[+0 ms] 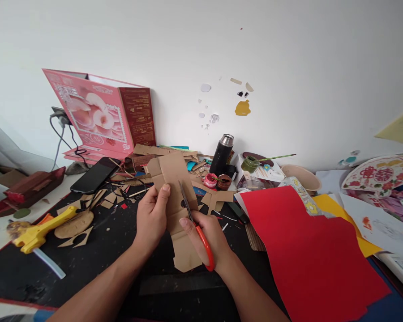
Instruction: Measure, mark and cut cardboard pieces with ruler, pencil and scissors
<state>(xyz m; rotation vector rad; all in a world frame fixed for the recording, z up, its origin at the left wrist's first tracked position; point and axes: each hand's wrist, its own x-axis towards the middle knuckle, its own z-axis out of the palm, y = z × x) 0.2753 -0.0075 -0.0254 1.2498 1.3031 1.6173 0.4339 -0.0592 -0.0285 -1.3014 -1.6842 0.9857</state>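
Note:
A long creased piece of brown cardboard (174, 179) is held upright over the black tabletop. My left hand (152, 214) grips its left edge, with the thumb on the front face. In my right hand (210, 237) is a pair of scissors (204, 243) with red-orange handles. Their blades point up and to the left across the face of the cardboard, near a small dark hole (183, 203). The right fingers are partly hidden behind the handles and the cardboard. The lower end of the cardboard hangs between my forearms.
Cardboard scraps (109, 199) and a black phone (96, 174) lie left, beyond a yellow glue gun (43, 230). A black thermos (222, 154) and paint jars (210, 180) stand behind. Red paper (309, 250) covers the right side. A pink box (97, 116) leans at the wall.

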